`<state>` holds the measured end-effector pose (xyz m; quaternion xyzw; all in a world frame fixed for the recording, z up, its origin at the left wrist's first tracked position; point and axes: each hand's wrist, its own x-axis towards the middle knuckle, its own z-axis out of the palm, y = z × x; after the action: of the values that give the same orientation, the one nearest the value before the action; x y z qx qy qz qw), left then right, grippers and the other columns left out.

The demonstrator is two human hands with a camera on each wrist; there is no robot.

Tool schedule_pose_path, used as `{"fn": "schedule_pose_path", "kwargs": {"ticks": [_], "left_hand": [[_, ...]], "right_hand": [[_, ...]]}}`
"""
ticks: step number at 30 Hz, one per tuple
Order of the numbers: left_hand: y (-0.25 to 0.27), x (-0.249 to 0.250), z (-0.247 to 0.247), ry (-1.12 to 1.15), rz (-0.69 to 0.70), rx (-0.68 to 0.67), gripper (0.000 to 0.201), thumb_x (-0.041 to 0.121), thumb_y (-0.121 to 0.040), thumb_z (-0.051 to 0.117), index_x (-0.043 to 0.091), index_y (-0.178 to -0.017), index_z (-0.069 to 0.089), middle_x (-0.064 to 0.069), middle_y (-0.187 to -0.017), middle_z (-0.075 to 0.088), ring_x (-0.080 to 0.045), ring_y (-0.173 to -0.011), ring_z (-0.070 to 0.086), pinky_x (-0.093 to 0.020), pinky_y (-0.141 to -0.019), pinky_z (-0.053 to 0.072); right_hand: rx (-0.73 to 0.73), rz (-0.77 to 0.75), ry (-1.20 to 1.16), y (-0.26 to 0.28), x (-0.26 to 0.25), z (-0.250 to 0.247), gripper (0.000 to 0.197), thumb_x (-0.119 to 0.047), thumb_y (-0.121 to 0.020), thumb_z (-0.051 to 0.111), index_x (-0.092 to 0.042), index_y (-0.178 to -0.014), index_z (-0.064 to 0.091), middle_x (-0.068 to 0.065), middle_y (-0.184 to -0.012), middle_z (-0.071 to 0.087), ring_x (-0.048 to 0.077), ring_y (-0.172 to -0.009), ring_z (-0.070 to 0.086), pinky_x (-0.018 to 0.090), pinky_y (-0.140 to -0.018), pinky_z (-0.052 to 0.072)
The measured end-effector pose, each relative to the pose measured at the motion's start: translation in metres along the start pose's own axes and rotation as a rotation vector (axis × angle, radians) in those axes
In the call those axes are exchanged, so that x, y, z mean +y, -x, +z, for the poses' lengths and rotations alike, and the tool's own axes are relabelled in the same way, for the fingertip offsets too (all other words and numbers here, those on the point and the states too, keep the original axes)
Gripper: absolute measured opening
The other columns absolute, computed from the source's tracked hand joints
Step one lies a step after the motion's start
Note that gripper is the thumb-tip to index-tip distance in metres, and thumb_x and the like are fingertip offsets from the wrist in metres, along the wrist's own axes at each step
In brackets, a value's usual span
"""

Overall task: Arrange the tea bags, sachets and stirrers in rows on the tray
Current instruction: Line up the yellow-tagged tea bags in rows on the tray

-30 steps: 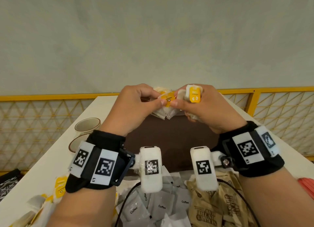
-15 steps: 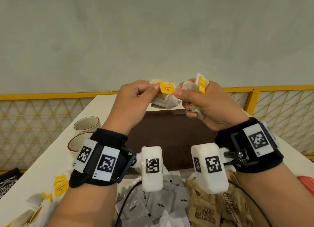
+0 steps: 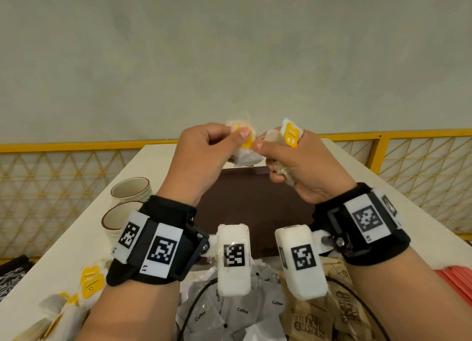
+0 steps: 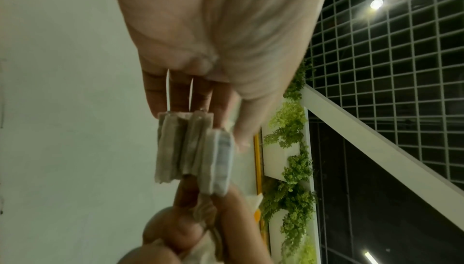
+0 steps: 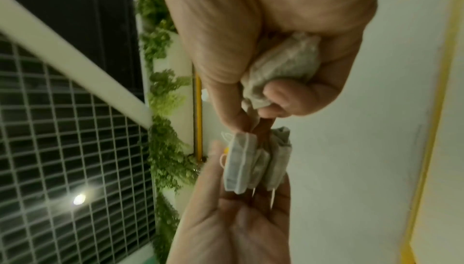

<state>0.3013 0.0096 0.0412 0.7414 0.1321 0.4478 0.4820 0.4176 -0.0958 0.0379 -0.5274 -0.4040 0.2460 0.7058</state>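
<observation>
Both hands are raised above the dark brown tray (image 3: 255, 205). My left hand (image 3: 204, 159) pinches a small bundle of tea bags (image 3: 245, 157) by their yellow tags; the same bundle (image 4: 193, 149) hangs below its fingers in the left wrist view. My right hand (image 3: 301, 167) grips another tea bag (image 3: 281, 141) with a yellow tag, crumpled in the palm (image 5: 283, 65), while its thumb and forefinger touch the left hand's bundle (image 5: 256, 161). The hands meet fingertip to fingertip.
Two cups (image 3: 130, 190) stand left of the tray. Loose tea bags with yellow tags (image 3: 89, 282) lie at the near left, grey coffee sachets (image 3: 240, 312) and brown sachets (image 3: 321, 317) near the front edge, red stirrers (image 3: 457, 282) at the right. A yellow railing (image 3: 76, 146) runs behind the table.
Both hands have risen with the tea bags, from just above the tray's far edge to higher up against the wall. The right hand's tag has tilted upright.
</observation>
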Motion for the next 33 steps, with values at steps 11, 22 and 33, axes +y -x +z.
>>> {"fn": "schedule_pose_path", "kwargs": {"ticks": [11,22,33], "left_hand": [[0.003,0.001,-0.006,-0.339,0.173,-0.162,0.036,-0.002,-0.088,0.051,0.028,-0.071,0.060,0.009,-0.082,0.058,-0.005,-0.076,0.054,-0.018,-0.068,0.040],[0.002,0.000,-0.012,-0.291,0.077,-0.066,0.020,0.016,-0.082,0.065,0.026,-0.067,0.073,0.010,-0.076,0.061,0.000,-0.062,0.050,-0.025,-0.062,0.042],[0.003,0.000,-0.002,-0.371,0.090,-0.127,0.007,0.024,-0.079,0.074,0.018,-0.083,0.074,0.008,-0.080,0.058,0.006,-0.065,0.050,-0.007,-0.060,0.035]], "right_hand": [[-0.053,0.028,0.168,0.001,0.003,0.001,0.015,0.001,-0.085,0.064,-0.005,-0.081,0.051,0.009,-0.059,0.044,0.015,-0.046,0.040,0.020,-0.038,0.033],[-0.212,0.268,-0.151,0.001,-0.004,-0.004,0.015,-0.023,-0.091,0.058,-0.011,-0.083,0.053,0.004,-0.070,0.049,0.011,-0.049,0.041,0.016,-0.036,0.028],[-0.227,0.256,-0.019,0.003,-0.002,0.003,0.022,-0.035,-0.096,0.051,-0.014,-0.089,0.053,0.007,-0.071,0.052,0.013,-0.047,0.040,0.016,-0.035,0.028]]}}
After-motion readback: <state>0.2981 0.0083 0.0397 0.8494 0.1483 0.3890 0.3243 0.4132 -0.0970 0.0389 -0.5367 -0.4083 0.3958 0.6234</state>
